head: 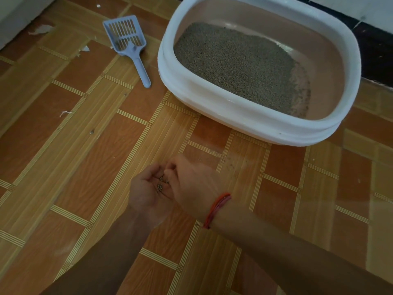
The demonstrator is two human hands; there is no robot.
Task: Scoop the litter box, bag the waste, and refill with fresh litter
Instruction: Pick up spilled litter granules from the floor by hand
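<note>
Grey litter granules [160, 184] lie in the cupped, upturned left hand [144, 192] before the white oval plastic litter box [234, 117], likely gathered spillage; right hand [191, 182] alongside, grip unseen; blue slotted plastic scoop [129, 43] left of box.

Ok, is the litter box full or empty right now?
Partly full: litter covers most of the litter box floor, thin and bare at the right end.

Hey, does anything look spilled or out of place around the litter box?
Stray granules speckle the floor in front of the litter box, and a few sit in the cupped left hand. Inside, the litter is piled leftward, leaving the pan's right end nearly bare. White scraps lie on the floor at far left.
</note>
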